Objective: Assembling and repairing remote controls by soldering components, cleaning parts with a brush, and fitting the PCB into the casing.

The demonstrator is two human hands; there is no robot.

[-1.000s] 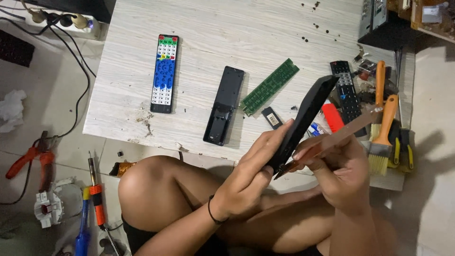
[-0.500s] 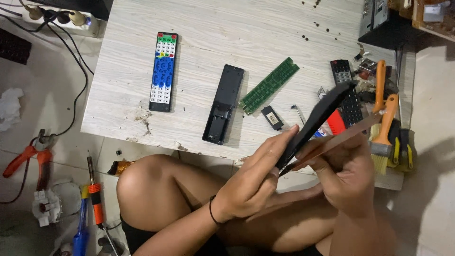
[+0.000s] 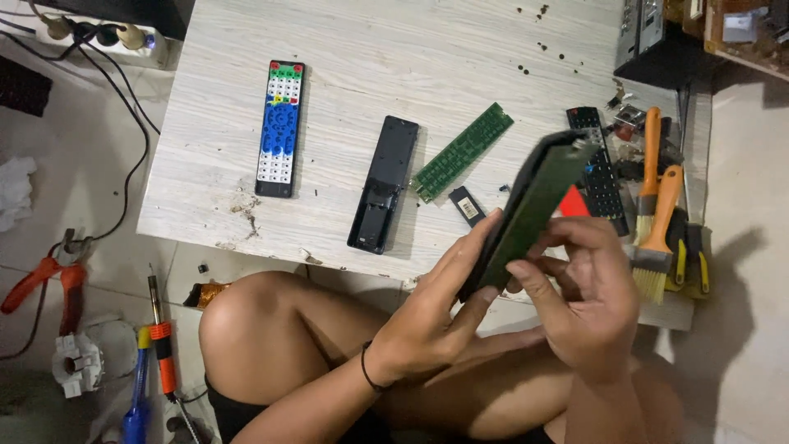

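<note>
Right of centre in the frame, above the bench (image 3: 214,205) edge, left hand (image 3: 431,316) and right hand (image 3: 588,288) have fingers clamped on a remote shell (image 3: 530,210) with its green board. It looks light, stiff and somewhat fragile. It is best gripped along the long edges.

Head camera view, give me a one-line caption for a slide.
Both hands, left hand and right hand, hold an opened remote shell with green circuit board above a pale wooden table.
</note>
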